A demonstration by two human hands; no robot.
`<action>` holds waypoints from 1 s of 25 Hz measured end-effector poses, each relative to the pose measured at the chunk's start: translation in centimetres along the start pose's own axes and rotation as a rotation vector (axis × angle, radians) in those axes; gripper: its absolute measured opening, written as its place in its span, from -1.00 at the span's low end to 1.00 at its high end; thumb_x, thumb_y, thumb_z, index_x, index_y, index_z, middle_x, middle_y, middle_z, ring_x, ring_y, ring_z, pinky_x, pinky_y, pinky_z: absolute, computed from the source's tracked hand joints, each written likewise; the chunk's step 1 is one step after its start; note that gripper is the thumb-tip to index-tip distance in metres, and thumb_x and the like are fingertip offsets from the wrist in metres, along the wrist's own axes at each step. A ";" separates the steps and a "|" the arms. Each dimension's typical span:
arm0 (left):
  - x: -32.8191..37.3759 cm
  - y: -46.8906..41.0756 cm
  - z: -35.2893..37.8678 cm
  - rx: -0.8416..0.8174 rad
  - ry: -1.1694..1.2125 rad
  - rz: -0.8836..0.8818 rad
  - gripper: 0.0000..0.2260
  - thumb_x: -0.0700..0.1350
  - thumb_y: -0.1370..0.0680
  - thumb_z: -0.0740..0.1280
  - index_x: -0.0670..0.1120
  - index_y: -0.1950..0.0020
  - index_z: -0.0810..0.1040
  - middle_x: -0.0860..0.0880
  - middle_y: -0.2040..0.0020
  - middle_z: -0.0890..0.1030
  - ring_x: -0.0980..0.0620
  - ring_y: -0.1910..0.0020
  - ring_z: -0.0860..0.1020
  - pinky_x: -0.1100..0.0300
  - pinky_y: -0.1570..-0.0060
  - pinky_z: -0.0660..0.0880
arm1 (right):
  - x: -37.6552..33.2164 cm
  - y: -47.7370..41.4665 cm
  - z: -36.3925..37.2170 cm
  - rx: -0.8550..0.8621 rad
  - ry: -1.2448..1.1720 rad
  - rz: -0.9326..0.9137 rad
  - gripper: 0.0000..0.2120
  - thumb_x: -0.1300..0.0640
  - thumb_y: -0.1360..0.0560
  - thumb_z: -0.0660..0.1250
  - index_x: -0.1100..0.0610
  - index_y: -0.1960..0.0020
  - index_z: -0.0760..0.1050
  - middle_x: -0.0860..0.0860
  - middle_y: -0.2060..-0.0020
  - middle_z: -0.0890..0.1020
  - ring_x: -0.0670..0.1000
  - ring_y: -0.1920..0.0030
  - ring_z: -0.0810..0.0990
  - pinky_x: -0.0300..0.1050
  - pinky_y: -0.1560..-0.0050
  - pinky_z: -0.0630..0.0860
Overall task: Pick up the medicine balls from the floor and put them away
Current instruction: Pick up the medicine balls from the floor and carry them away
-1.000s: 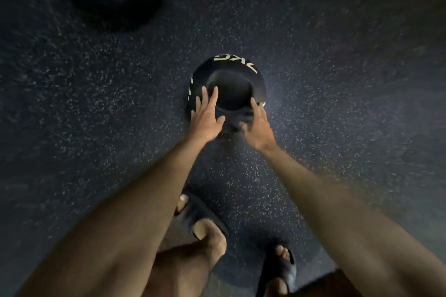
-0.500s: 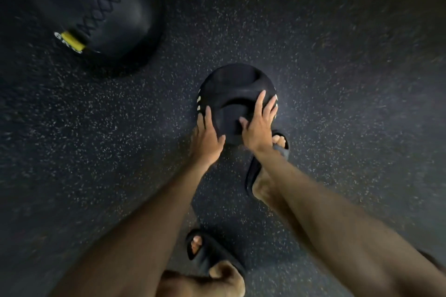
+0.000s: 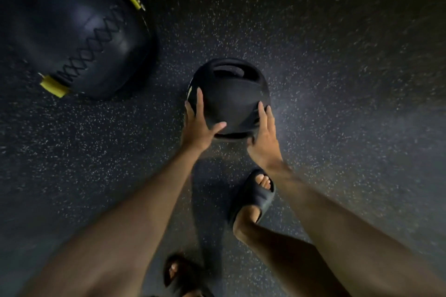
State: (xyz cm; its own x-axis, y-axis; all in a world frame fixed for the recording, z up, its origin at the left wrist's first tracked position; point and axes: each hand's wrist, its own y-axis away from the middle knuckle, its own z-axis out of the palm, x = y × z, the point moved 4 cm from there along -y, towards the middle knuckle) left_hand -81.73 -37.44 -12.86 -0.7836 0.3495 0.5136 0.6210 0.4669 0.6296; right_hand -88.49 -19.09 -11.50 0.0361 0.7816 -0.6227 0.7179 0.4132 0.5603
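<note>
A small black medicine ball (image 3: 229,94) with moulded handle slots sits in the middle of the view, over the speckled floor. My left hand (image 3: 199,125) cups its left side with fingers spread. My right hand (image 3: 264,137) presses its right side. Both hands clasp the ball between them. I cannot tell whether the ball still touches the floor. A larger black medicine ball (image 3: 82,38) with zigzag stitching and yellow tabs lies on the floor at the upper left, apart from my hands.
The dark speckled rubber floor (image 3: 337,79) fills the view. My right foot in a black slide sandal (image 3: 253,195) stands just below the small ball. The other sandalled foot (image 3: 181,272) is at the bottom edge.
My hands shifted from the top of the small ball to its two sides. The ball turned, so a handle slot faces up. The view drew closer and my right foot stepped back.
</note>
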 end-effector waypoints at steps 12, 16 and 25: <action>7.8 -10.7 -6.2 0.202 0.143 -0.050 -0.30 0.21 -0.63 0.20 0.03 -0.65 -0.06 -0.19 -0.61 0.10 -0.22 -0.57 0.14 -0.21 -0.47 0.26 | -11.0 -18.5 -5.5 0.082 -0.064 0.014 -0.28 -0.05 -0.64 0.24 0.03 -0.64 -0.09 0.13 -0.62 -0.09 0.21 -0.61 -0.16 0.09 -0.59 -0.11; 8.7 -13.9 -7.1 0.024 0.108 -0.062 -0.11 0.25 -0.54 0.32 0.17 -0.61 -0.27 -0.24 -0.62 0.03 -0.27 -0.55 0.20 -0.22 -0.41 0.33 | -14.7 -26.0 -9.1 0.193 -0.106 0.104 -0.41 -0.05 -0.66 0.19 0.13 -0.59 0.11 0.16 -0.55 0.25 0.23 -0.56 0.15 0.14 -0.55 0.14; 12.6 -34.9 -21.4 0.051 0.122 -0.319 -0.57 0.08 -0.69 0.10 0.12 -0.58 0.25 -0.18 -0.48 0.41 -0.29 -0.35 0.47 -0.18 -0.27 0.50 | -19.9 -33.3 -10.4 0.123 0.024 0.013 -0.35 -0.24 -0.63 0.11 -0.08 -0.63 -0.02 0.02 -0.63 0.01 0.10 -0.62 -0.08 0.06 -0.59 -0.11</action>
State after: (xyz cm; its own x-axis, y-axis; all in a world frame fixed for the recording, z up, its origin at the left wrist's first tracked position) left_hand -112.85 -66.69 -15.85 -0.9282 0.0812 0.3631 0.3407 0.5778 0.7417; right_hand -120.30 -43.57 -12.06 0.0302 0.7979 -0.6020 0.7974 0.3439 0.4958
